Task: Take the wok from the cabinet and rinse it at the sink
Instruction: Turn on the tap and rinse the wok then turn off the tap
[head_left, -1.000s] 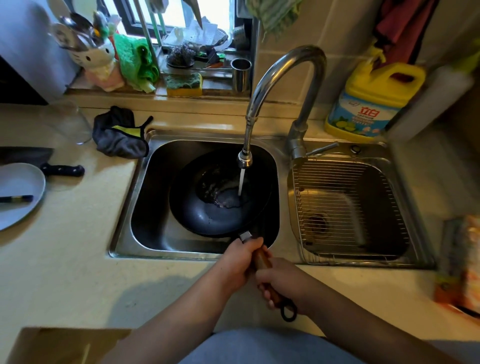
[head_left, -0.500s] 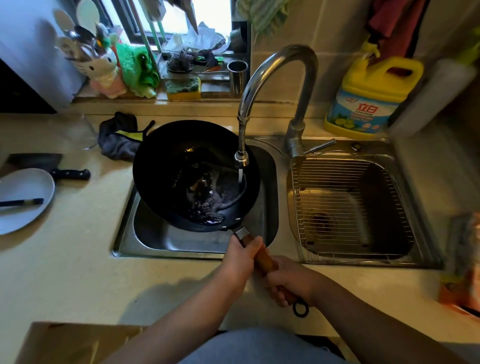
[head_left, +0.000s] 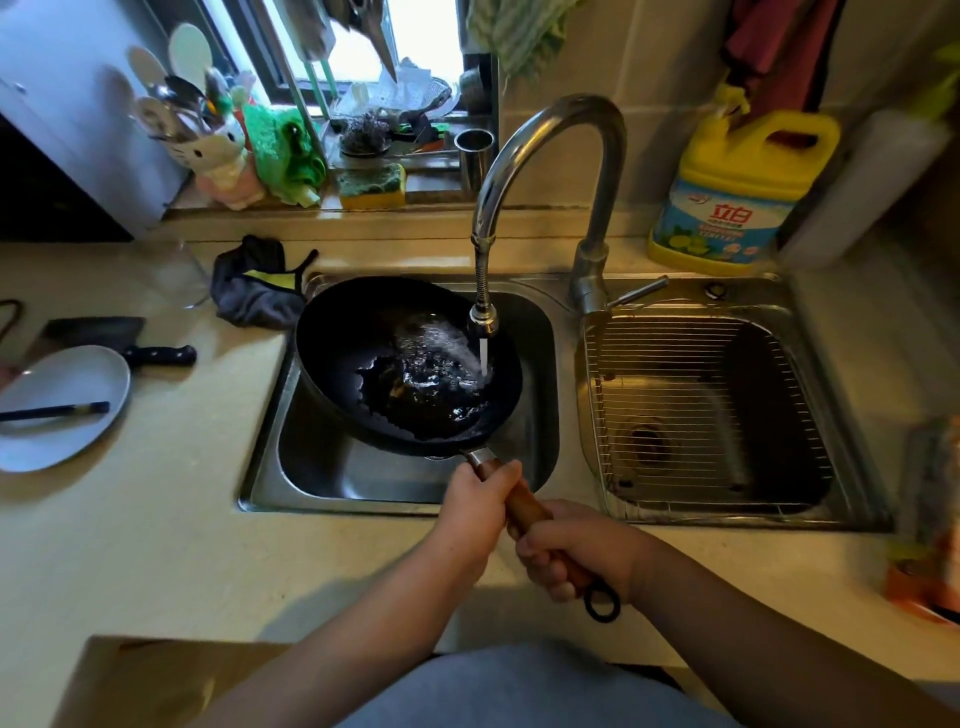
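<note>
Wok (head_left: 363, 353) lower than half second ago, tilted above left sink basin (head_left: 322, 467), water from faucet (head_left: 545, 156) now striking right inner wall. Left hand (head_left: 475, 512) and right hand (head_left: 582, 551) both wrapped tight round wooden handle (head_left: 519, 506); handle mostly hidden by fingers. Desk (head_left: 130, 519) items at left unchanged.

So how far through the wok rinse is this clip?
Fetching looks done: the wok is over the left sink basin. In hand: left hand and right hand grip its handle under the running faucet; water pools inside. Left: pouring out and shutting off the water.
</note>
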